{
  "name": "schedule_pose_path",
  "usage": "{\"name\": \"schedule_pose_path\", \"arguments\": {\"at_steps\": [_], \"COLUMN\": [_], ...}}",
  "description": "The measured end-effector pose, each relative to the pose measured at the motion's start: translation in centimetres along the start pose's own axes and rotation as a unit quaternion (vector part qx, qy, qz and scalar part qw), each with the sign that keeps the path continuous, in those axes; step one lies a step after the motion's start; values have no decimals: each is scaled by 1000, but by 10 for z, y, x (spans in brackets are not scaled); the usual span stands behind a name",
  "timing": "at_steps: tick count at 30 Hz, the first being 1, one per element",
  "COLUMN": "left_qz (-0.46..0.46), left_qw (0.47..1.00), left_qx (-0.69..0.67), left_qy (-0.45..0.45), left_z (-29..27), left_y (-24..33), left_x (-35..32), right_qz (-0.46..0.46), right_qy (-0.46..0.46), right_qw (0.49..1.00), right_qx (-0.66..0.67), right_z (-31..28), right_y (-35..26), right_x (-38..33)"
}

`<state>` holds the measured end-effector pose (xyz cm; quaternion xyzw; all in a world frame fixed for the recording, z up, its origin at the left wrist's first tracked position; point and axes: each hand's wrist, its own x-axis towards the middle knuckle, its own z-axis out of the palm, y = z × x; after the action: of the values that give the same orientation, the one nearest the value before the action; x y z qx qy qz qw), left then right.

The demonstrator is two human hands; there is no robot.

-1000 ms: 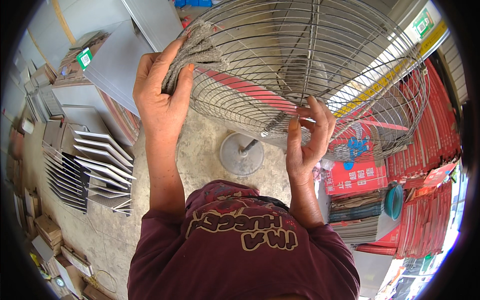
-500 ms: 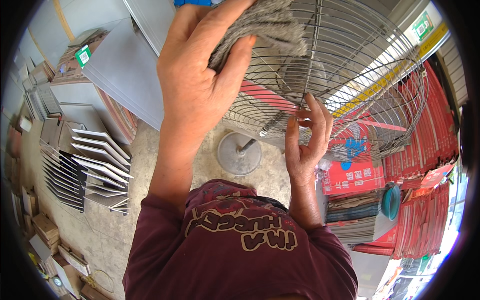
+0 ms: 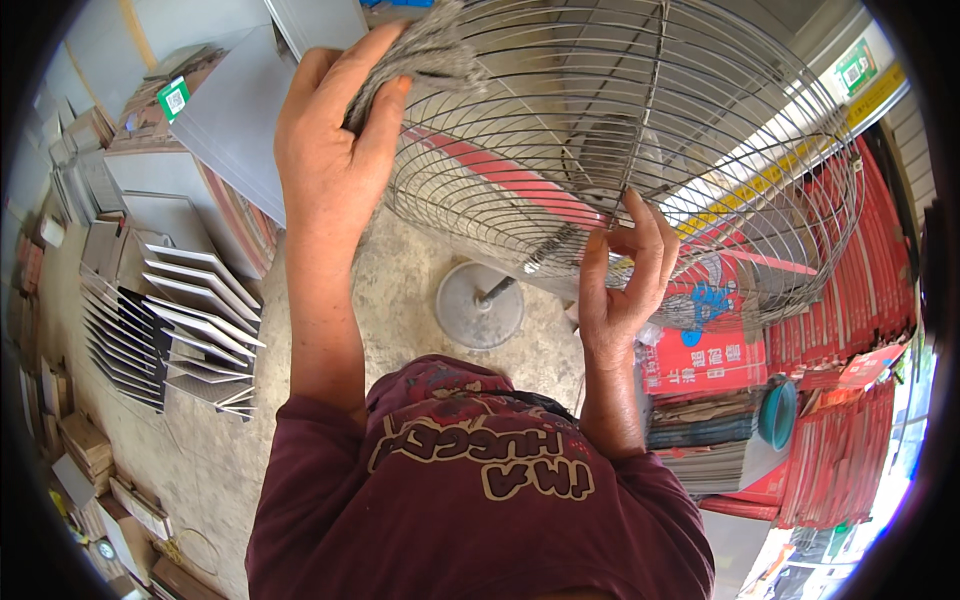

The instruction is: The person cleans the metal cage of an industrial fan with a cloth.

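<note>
A large wire fan guard [image 3: 520, 112] fills the upper middle and right of the view. Red fan blades [image 3: 500, 172] show through its wires. My left hand [image 3: 335, 150] is closed around a grey rag [image 3: 430, 55], at the guard's left rim. At the near centre of the guard, the curled fingers of my right hand [image 3: 628, 275] grip the wires. The round grey stand base [image 3: 478, 308] sits on the floor below.
A display rack of sample tiles [image 3: 205, 325] stands at the left, with large grey panels [image 3: 235, 125] behind it. Stacks of red cartons [image 3: 835, 455] line the right side. A teal bowl [image 3: 778, 415] rests among them.
My left hand has moved left with the rag, toward the guard's left rim. The guard has shifted slightly in view, and my right hand has moved a little right with it.
</note>
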<state>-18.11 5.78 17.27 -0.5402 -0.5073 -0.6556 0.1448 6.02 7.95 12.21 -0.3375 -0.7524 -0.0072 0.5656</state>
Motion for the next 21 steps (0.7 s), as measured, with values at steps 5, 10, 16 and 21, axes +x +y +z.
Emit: {"name": "schedule_pose_path", "arguments": {"at_steps": [5, 10, 16, 21], "left_qz": [-57, -126, -116, -143], "left_qw": [998, 991, 983, 969], "left_qx": [36, -33, -132, -201], "left_qy": [0, -9, 58, 34], "left_z": [-8, -6, 6, 13], "left_y": [-25, -25, -23, -18], "left_x": [-20, -35, -53, -76], "right_qz": [-25, -9, -17, 11], "right_qy": [4, 6, 6, 7], "right_qw": [999, 1000, 1000, 1000], "right_qx": [-22, -14, -22, 0], "right_z": [2, 1, 1, 1], "right_y": [3, 3, 3, 1], "right_x": [2, -2, -2, -3]}}
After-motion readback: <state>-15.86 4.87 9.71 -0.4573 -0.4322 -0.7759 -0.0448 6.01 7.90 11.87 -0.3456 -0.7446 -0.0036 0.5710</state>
